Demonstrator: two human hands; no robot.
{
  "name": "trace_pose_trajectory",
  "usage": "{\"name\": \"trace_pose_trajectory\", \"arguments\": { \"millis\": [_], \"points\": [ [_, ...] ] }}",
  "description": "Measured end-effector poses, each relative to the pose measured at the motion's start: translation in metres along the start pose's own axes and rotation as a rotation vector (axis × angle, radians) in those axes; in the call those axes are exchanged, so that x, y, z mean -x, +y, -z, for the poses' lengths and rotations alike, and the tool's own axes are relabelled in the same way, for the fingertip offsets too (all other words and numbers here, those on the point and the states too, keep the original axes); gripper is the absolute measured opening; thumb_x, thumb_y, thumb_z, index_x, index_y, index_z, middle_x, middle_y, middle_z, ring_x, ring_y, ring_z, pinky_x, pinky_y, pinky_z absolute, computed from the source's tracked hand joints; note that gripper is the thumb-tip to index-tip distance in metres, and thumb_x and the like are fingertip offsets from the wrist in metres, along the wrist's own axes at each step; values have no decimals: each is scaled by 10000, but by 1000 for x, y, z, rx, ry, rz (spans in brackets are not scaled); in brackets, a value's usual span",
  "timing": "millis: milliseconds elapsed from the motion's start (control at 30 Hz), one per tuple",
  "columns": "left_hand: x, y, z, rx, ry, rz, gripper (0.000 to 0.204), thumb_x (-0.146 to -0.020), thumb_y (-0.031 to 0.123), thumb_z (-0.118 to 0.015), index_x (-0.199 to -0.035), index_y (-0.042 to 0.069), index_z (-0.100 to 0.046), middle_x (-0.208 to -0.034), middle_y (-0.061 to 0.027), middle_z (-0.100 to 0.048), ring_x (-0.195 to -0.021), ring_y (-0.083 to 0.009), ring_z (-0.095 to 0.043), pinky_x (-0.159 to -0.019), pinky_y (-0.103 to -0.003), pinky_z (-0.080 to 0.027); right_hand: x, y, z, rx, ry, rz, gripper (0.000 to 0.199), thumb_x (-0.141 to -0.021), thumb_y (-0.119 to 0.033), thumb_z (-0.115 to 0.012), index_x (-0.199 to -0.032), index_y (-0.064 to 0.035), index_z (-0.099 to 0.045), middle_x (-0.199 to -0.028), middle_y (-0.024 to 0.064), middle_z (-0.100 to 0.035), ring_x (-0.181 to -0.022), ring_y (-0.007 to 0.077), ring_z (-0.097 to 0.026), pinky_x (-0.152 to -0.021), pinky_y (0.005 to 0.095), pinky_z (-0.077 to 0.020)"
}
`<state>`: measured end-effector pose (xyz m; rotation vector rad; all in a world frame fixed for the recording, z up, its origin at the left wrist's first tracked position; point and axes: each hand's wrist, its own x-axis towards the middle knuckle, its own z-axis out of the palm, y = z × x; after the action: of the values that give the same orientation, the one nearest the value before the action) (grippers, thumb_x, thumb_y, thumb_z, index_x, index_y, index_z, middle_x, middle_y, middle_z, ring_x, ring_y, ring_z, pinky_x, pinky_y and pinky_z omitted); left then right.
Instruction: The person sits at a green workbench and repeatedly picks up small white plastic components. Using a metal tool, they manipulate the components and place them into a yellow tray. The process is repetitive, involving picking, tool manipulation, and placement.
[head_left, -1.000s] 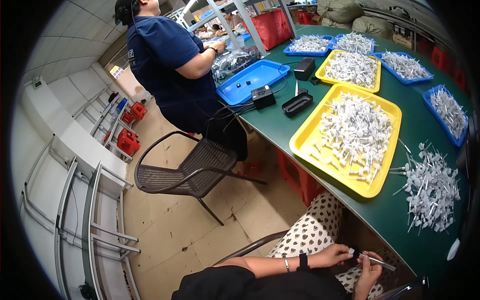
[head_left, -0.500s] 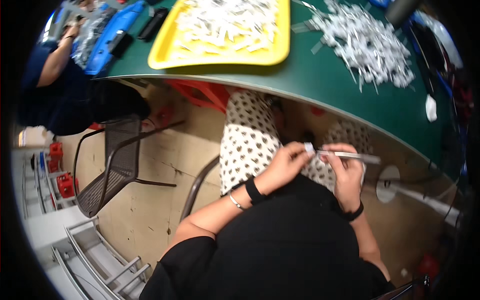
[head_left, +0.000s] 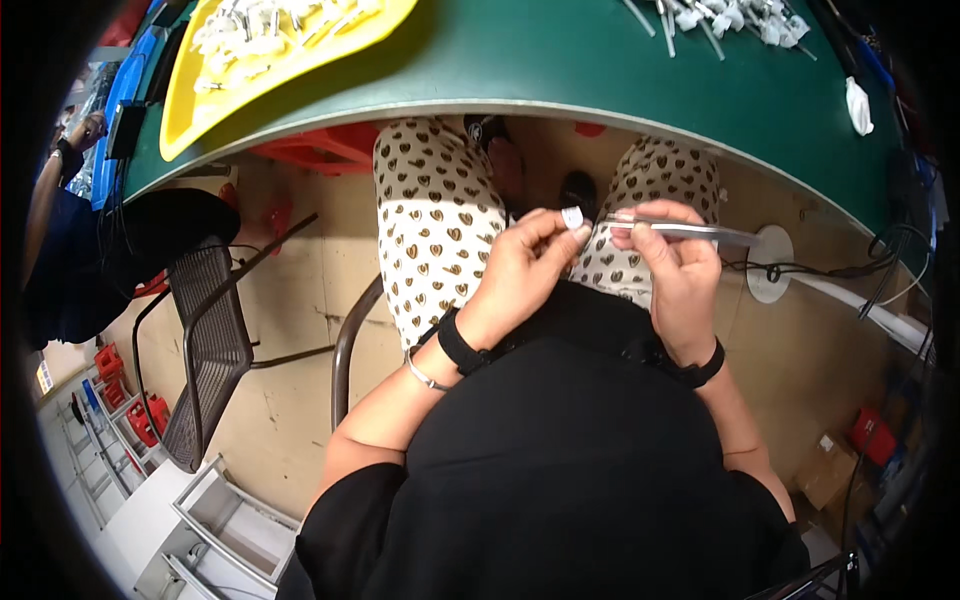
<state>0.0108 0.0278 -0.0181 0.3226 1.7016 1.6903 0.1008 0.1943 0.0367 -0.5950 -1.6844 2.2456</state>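
Over my lap, my left hand pinches a small white piece between thumb and fingertips. Its exact kind is too small to make out. To the right, my right hand grips silver metal tweezers, their tips pointing left toward the white piece and a short gap apart from it. The tweezers' back end sticks out to the right past my fingers.
Ahead runs the curved edge of a green table. On it stand a yellow tray of small white pieces and a pile of similar pieces. A woven chair and another person are at left.
The view has shifted, so the table and tray sit higher up in it. The tweezers' tips and the white piece are now farther apart. Both hands keep their holds.
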Motion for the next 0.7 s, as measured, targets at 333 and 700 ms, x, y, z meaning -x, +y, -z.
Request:
{"name": "trace_pose_trajectory", "arguments": {
  "millis": [333, 700],
  "points": [
    [-3, 8, 5, -216, 8, -210, 163, -987, 49, -737, -1139, -2, -768, -945, -65, -690, -862, -147, -657, -752, -286, -542, -10, 8, 0, -8, -39, 5, 197, -1026, 22, -658, -1216, 53, -617, -1195, 161, -712, -1070, 185, -717, -980, 309, -594],
    [2, 14, 1, -328, 16, -426, 182, -943, 17, -750, -1121, -19, -761, -1016, -131, -730, -903, -275, -735, -788, -349, -588, 7, 0, -1, 127, -85, 81, 195, -1023, 5, -679, -1210, 43, -634, -1177, 124, -719, -1052, 145, -714, -905, 257, -584]
  ]
}}
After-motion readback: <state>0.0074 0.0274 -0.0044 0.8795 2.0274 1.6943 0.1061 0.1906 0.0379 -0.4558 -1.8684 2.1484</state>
